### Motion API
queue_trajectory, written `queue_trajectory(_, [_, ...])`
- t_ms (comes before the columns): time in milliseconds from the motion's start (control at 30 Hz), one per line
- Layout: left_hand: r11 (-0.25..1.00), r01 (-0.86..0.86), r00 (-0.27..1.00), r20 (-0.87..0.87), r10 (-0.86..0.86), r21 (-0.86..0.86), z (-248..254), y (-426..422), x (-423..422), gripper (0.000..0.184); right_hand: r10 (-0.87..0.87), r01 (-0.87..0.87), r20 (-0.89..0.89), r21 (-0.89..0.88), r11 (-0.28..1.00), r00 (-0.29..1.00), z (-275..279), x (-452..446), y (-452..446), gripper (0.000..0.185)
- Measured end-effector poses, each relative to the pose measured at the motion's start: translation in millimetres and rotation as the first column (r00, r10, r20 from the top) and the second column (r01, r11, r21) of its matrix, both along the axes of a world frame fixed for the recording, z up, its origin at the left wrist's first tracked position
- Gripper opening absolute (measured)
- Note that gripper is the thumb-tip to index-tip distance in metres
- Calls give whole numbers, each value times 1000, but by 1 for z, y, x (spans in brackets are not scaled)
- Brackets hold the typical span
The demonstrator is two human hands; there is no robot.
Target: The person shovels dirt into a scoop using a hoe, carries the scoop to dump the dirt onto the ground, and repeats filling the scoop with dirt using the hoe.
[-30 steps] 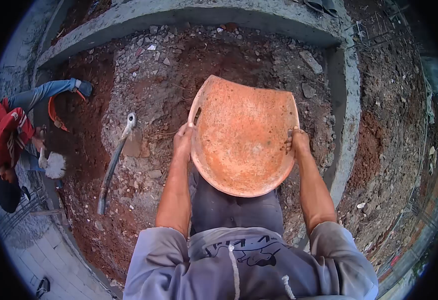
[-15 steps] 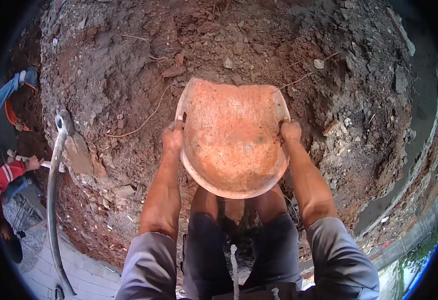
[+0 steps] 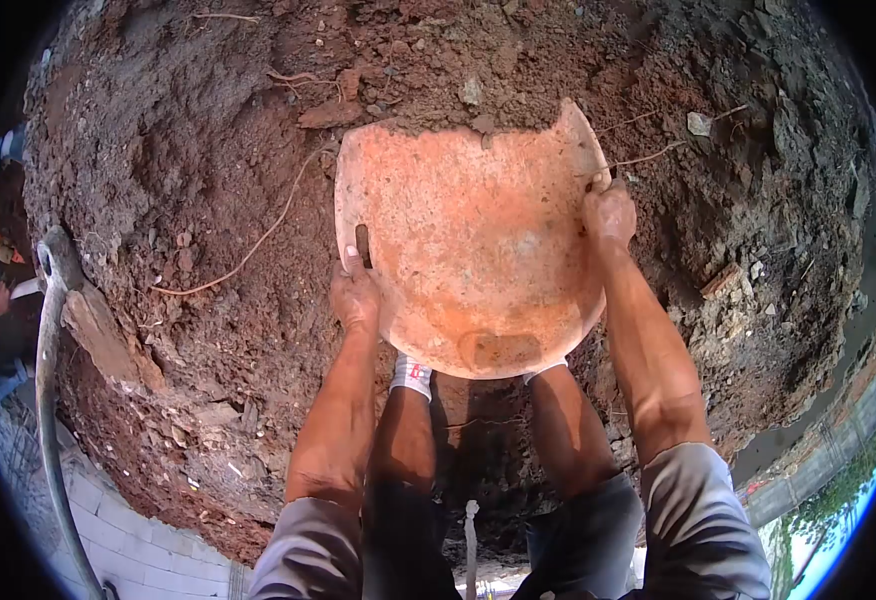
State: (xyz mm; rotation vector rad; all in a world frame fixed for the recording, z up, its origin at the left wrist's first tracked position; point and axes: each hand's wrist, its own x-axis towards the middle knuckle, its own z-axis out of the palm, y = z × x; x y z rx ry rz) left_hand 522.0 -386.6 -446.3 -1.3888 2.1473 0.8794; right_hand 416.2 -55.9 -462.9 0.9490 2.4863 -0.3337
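In front of my legs is a worn orange scoop-shaped dirt pan (image 3: pixel 473 230) with a wide open front and a curved raised back. My left hand (image 3: pixel 356 295) grips its left side just below a slot, the thumb lying on the rim. On the right side, my right hand (image 3: pixel 610 212) is closed at the other handle slot, a little higher. The pan's front edge meets loose brown soil (image 3: pixel 458 60), which overlaps it slightly. Its inside holds no heap, only stains and a few specks. Both feet are mostly hidden behind it.
A hoe (image 3: pixel 53 330) with a metal handle lies on the left, its blade (image 3: pixel 108 340) on the soil. Another person's hand (image 3: pixel 0 300) shows at the far left edge. Paving (image 3: pixel 148 550) lies lower left. Roots, stones and a rubble lump (image 3: pixel 723 281) dot the ground.
Both hands have brought the pan down and forward, and its front edge now meets the soil. Its right side has tilted up. The view has shifted, moving the hoe and the other person leftward.
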Motion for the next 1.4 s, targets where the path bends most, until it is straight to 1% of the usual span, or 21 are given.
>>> queue_trajectory(33, [996,91,994,58,-90,-9,14,1,-2,54,7,-8,21,19,1000,1000,2,-2,8,37])
queue_trajectory(67, [983,182,980,84,-179,-22,25,3,-18,54,4,21,210,-117,993,978,19,-12,10,42])
queue_trajectory(133, [942,336,940,63,-334,-21,63,-6,-58,51,96,-91,106,-46,995,990,31,-4,5,47])
queue_trajectory(233, [838,544,838,-70,-541,38,164,-16,-90,46,130,-135,-42,-165,977,991,102,7,-20,60])
queue_trajectory(267, [770,631,765,-83,-638,-95,206,-25,-103,44,87,-87,-13,-297,951,996,124,11,-27,56])
queue_trajectory(300, [683,695,687,-75,-723,-225,250,-39,-115,42,154,-171,-84,-258,951,985,117,33,-29,51])
queue_trajectory(400, [630,653,699,16,-715,-420,372,-106,-144,42,123,-112,-6,-457,883,992,199,60,-64,44])
queue_trajectory(500, [580,649,752,299,-587,-493,459,-187,-139,67,165,-50,140,-596,801,976,301,60,-95,39])
queue_trajectory(567, [609,667,733,522,-436,-429,493,-237,-108,85,171,-60,127,-604,794,977,326,69,-104,38])
queue_trajectory(600, [729,630,682,640,-354,-268,505,-266,-93,81,166,-58,126,-600,798,978,334,73,-106,38])
queue_trajectory(667, [697,711,514,745,-425,-94,496,-316,-59,67,151,-46,129,-594,804,980,344,79,-106,40])
queue_trajectory(733, [736,654,616,687,-386,-174,514,-289,-49,51,169,-76,109,-576,814,980,352,87,-97,41])
queue_trajectory(867, [755,624,688,598,-411,-199,554,-208,-45,51,196,-118,43,-668,734,980,414,75,-98,42])
queue_trajectory(967, [687,679,708,479,-519,-259,608,-135,-29,48,190,-182,-89,-813,553,978,478,69,-129,45])
queue_trajectory(1033, [715,665,721,433,-541,-214,633,-76,-19,46,130,105,136,-970,218,982,485,80,-163,60])
queue_trajectory(1100, [691,704,696,357,-623,-166,644,-12,-18,44,6,448,449,-891,-77,894,531,71,-182,66])
queue_trajectory(1167, [640,763,646,156,-747,-93,644,36,-14,46,-219,496,600,-777,-387,769,536,55,-192,53])
queue_trajectory(1200, [601,797,603,150,-783,-69,647,53,-12,46,-472,419,696,-709,-567,541,537,46,-189,37])
queue_trajectory(1267, [590,806,570,204,-796,53,657,66,-13,45,-618,463,714,-692,-553,329,533,16,-137,15])
queue_trajectory(1367, [707,521,696,242,-676,478,649,93,-44,42,-684,363,687,-720,-592,247,482,-7,-65,11])
queue_trajectory(1400, [673,543,624,294,-724,503,637,108,-60,41,-689,357,679,-727,-587,251,481,-12,-43,12])
